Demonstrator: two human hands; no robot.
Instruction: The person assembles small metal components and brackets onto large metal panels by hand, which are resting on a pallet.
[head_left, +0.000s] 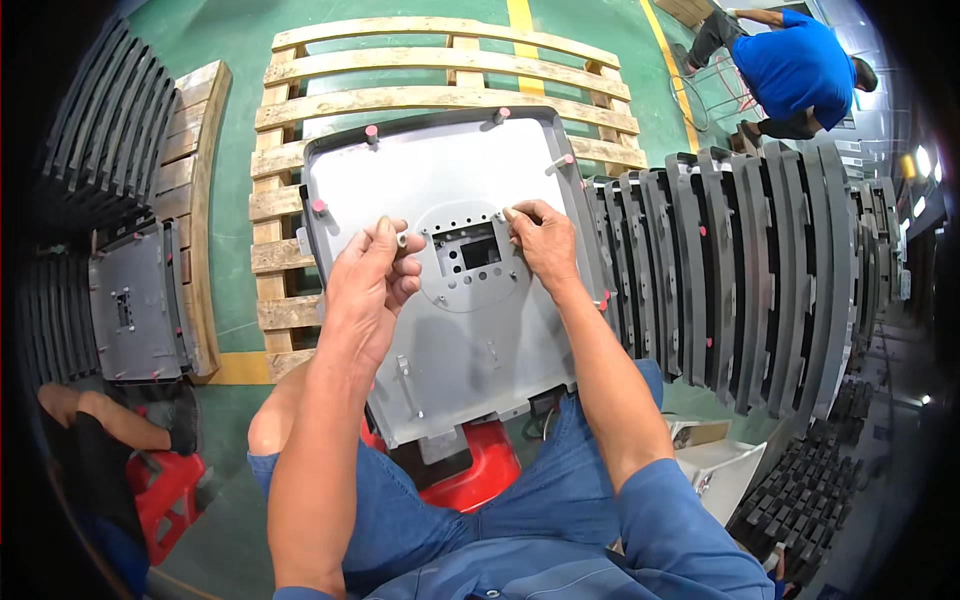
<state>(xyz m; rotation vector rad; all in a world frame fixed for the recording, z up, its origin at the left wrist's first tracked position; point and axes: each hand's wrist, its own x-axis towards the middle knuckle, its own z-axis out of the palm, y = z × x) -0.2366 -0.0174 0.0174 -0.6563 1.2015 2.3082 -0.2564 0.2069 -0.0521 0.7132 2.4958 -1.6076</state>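
A grey metal panel (455, 345) with a raised dark rim lies tilted in front of me, partly over a wooden pallet. Near its middle is a rectangular cutout (470, 250), ringed by small holes and short studs. Pink-red caps (372, 132) top several posts along its edges. Left of the cutout, my left hand (372, 275) is closed, with a small pale cylindrical piece (403, 240) between thumb and fingers. My right hand (545, 240) pinches at the cutout's upper right corner, by a stud; whatever its fingertips hold is too small to name.
The slatted pallet (370, 68) lies beyond the panel. Similar panels stand in a long row (730, 270) at right and a stack (110, 110) at left. Red stools (480, 470) are below me and beside a seated person (110, 420). Another person in blue (795, 70) bends at far right.
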